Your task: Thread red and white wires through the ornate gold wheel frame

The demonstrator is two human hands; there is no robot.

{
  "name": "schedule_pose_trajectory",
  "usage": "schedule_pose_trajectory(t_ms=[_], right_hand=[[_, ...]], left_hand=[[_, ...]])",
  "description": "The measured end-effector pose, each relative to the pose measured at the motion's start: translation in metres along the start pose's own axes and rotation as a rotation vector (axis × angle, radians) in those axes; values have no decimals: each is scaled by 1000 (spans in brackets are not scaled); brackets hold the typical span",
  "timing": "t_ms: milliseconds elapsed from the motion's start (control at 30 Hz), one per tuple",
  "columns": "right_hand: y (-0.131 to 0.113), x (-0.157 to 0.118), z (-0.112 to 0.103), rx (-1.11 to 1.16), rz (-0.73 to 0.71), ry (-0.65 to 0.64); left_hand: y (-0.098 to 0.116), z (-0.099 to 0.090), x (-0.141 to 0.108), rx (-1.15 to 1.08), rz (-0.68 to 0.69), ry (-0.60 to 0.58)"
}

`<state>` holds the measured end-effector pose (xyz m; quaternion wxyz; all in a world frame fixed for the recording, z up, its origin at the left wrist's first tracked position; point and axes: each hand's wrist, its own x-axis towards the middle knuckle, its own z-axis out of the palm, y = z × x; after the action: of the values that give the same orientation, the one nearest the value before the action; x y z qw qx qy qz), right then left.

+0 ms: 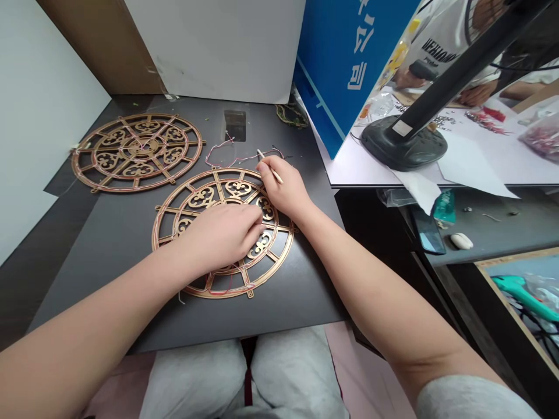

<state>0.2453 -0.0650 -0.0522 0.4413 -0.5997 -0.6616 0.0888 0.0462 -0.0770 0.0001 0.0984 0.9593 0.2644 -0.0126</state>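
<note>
Fretwork wheel point(288, 244) flat | left hand point(222, 235) spread on it | right hand point(282, 192) pinching stick point(262, 155), tip pointing away-left

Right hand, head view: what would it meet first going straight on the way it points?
Probably the pink wire lying on the dark board, just past the wheel's rim under the right hand; depth is unclear here.

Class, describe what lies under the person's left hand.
The left hand rests on a gold fretwork wheel, its spokes and rim showing around it; the part beneath the palm is covered.
</note>
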Motion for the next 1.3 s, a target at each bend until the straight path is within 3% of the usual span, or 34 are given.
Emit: schedule_pose_trajectory(t_ms=[267,500,700,1300], right_hand=[[-1,1,2,-44,-2,-42],[-1,1,3,-70,-15,-58],[-2,0,4,-123,-24,-77],[-11,-1,3,-269,36,-166]], left_hand=[[4,3,4,33,-13,-1],[6,4,3,149,52,30],[4,15,3,189,138,193],[1,26,4,142,139,274]])
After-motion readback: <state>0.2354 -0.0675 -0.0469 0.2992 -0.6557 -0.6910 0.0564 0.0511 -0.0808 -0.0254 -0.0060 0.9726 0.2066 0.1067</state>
